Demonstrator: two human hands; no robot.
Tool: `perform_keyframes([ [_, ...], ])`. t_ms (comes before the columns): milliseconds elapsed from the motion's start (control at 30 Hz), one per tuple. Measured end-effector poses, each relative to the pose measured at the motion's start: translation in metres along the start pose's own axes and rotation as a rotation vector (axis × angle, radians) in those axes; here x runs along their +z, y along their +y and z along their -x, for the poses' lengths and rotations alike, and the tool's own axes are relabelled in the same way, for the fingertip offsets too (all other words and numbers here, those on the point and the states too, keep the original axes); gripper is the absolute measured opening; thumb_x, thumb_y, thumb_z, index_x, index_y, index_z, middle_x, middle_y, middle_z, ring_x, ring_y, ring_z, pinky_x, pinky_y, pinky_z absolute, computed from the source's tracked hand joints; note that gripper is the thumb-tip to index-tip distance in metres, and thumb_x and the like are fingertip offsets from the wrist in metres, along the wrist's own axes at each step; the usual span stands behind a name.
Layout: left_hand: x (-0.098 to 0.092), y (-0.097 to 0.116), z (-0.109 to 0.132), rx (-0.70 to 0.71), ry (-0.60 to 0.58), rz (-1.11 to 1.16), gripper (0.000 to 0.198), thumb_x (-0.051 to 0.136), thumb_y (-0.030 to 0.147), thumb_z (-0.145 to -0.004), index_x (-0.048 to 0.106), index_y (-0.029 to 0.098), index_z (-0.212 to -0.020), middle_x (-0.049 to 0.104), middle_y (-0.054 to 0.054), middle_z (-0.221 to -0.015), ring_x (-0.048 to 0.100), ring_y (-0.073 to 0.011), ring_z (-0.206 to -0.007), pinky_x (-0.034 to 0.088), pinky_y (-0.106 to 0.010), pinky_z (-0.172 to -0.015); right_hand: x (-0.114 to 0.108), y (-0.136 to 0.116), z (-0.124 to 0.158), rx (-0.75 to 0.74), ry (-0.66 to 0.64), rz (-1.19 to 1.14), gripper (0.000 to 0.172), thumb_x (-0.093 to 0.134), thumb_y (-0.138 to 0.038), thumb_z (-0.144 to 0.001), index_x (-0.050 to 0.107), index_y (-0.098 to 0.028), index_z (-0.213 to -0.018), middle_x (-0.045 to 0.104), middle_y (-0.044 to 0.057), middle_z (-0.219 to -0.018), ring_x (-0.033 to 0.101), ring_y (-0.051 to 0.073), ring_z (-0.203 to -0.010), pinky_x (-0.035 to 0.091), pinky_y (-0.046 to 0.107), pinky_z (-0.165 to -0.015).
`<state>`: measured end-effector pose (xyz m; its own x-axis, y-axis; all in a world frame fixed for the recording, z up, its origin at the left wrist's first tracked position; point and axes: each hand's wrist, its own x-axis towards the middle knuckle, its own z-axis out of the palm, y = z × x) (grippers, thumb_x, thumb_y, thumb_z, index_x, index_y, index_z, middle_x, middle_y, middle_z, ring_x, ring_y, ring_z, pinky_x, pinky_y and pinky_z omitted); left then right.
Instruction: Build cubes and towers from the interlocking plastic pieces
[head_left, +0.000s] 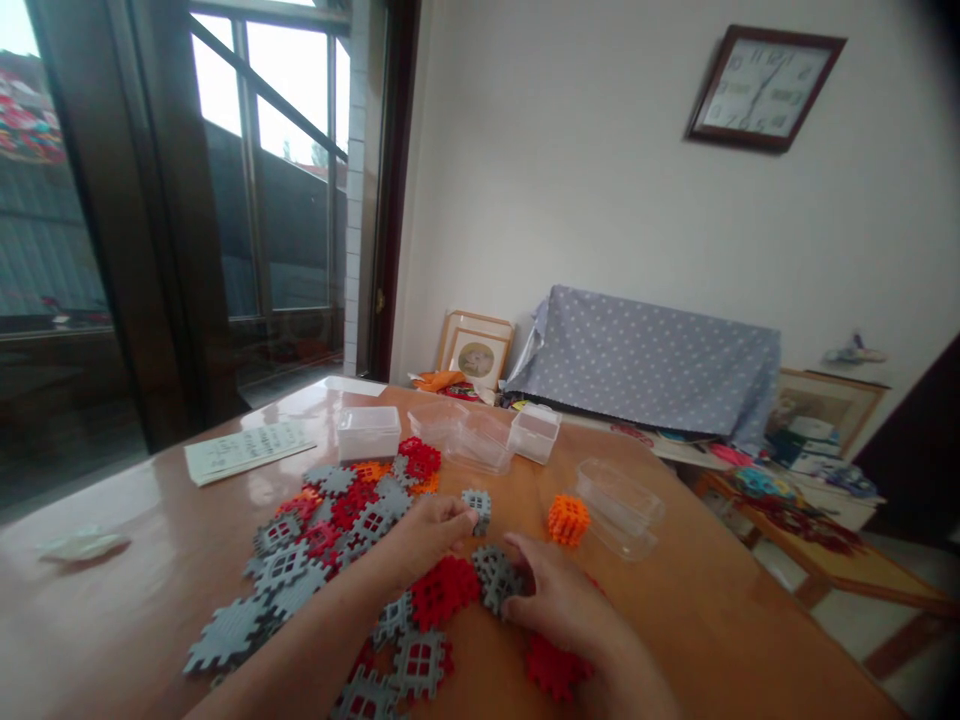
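My left hand (pixel 424 535) pinches a small grey interlocking tile (pixel 477 506) at its fingertips, held upright just above the table. My right hand (pixel 559 600) rests on the table with its fingers on a grey tile piece (pixel 496 577). A red tile (pixel 444 590) lies between my two hands. An assembled orange cube (pixel 568 518) stands just beyond my right hand. A spread of grey, red and orange tiles (pixel 330 520) covers the table to the left.
Clear plastic boxes (pixel 367 431) and lids (pixel 619 505) stand at the far side of the wooden table (pixel 712 600). A printed sheet (pixel 247 449) lies at the left. Beyond are a window, a covered bench and a low side table.
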<state>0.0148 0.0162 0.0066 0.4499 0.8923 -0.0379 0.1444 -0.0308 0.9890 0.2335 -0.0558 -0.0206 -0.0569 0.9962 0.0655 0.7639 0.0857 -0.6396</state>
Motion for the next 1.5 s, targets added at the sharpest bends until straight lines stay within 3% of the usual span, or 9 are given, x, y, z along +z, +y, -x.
perform_keyframes([
  [200,0.003,0.005,0.004,0.017,-0.004,-0.036,0.036,0.064,0.05,-0.078,0.065,0.015,-0.083,0.058,0.001,-0.07,0.053,-0.014,-0.066,0.038,-0.025,-0.061,-0.003,-0.001,0.005,-0.027,-0.087,0.117,0.096,0.083,-0.037,-0.057,0.047,-0.03,-0.145,0.058,0.009,-0.137,0.051,0.033,-0.125,0.038,0.041,-0.103],
  [433,0.004,0.001,0.001,0.069,-0.027,-0.068,0.036,0.062,0.051,-0.081,0.063,0.014,-0.08,0.056,0.002,-0.069,0.051,-0.0136,-0.065,0.039,-0.026,-0.064,-0.002,-0.013,0.005,-0.087,-0.052,0.221,0.041,0.065,-0.016,-0.065,0.069,-0.025,-0.105,0.07,0.004,-0.102,0.062,0.024,-0.096,0.042,0.03,-0.081],
  [667,0.005,-0.011,-0.006,0.094,-0.062,-0.059,0.036,0.064,0.049,-0.081,0.066,0.014,-0.088,0.061,0.0,-0.073,0.054,-0.0148,-0.067,0.04,-0.027,-0.066,-0.009,-0.016,0.007,-0.108,0.017,0.168,0.036,0.06,-0.016,-0.068,0.068,-0.024,-0.102,0.067,0.004,-0.097,0.061,0.023,-0.092,0.044,0.028,-0.077],
  [833,0.009,-0.011,-0.004,0.103,-0.168,0.029,0.036,0.068,0.047,-0.08,0.067,0.013,-0.093,0.065,-0.001,-0.076,0.055,-0.0146,-0.069,0.04,-0.027,-0.068,-0.007,-0.023,0.001,-0.142,0.126,0.011,0.059,0.061,-0.021,-0.074,0.057,-0.024,-0.133,0.063,0.008,-0.118,0.06,0.025,-0.11,0.045,0.034,-0.096],
  [933,0.012,-0.007,-0.001,0.096,-0.223,0.16,0.032,0.073,0.043,-0.077,0.066,0.014,-0.088,0.065,0.0,-0.074,0.054,-0.0127,-0.067,0.039,-0.026,-0.067,-0.002,-0.027,-0.003,-0.179,0.18,-0.046,0.059,0.061,-0.023,-0.077,0.056,-0.024,-0.136,0.062,0.008,-0.118,0.061,0.023,-0.106,0.048,0.034,-0.095],
  [1067,0.012,0.0,0.0,0.091,-0.169,0.254,0.03,0.077,0.042,-0.074,0.064,0.015,-0.079,0.062,0.001,-0.071,0.052,-0.0112,-0.064,0.041,-0.025,-0.066,0.004,-0.027,-0.007,-0.108,0.291,-0.197,0.061,0.064,-0.032,-0.079,0.052,-0.023,-0.138,0.064,0.008,-0.117,0.064,0.023,-0.098,0.051,0.034,-0.089],
  [1200,0.011,0.003,-0.001,0.094,-0.145,0.268,0.032,0.077,0.043,-0.075,0.064,0.014,-0.082,0.062,0.001,-0.073,0.053,-0.0102,-0.065,0.043,-0.025,-0.067,0.007,-0.025,-0.012,0.011,0.256,-0.454,0.037,0.058,-0.049,-0.085,0.066,-0.019,-0.105,0.069,0.005,-0.089,0.064,0.021,-0.079,0.051,0.031,-0.071],
  [1300,0.01,-0.002,-0.004,0.125,-0.141,0.266,0.033,0.075,0.042,-0.077,0.063,0.013,-0.089,0.06,0.001,-0.074,0.053,-0.0098,-0.065,0.043,-0.024,-0.067,0.009,-0.027,-0.012,0.077,0.162,-0.644,0.038,0.058,-0.057,-0.085,0.062,-0.02,-0.08,0.065,0.001,-0.072,0.058,0.016,-0.065,0.045,0.026,-0.06],
  [1500,0.01,-0.024,-0.013,0.279,-0.033,0.081,0.054,0.073,0.023,-0.076,0.051,0.019,-0.125,0.059,0.002,-0.083,0.058,-0.0109,-0.069,0.045,-0.023,-0.063,0.012,-0.029,-0.012,0.169,0.174,-0.842,0.037,0.062,-0.055,-0.084,0.061,-0.019,-0.08,0.067,0.002,-0.072,0.056,0.013,-0.061,0.041,0.024,-0.058],
])
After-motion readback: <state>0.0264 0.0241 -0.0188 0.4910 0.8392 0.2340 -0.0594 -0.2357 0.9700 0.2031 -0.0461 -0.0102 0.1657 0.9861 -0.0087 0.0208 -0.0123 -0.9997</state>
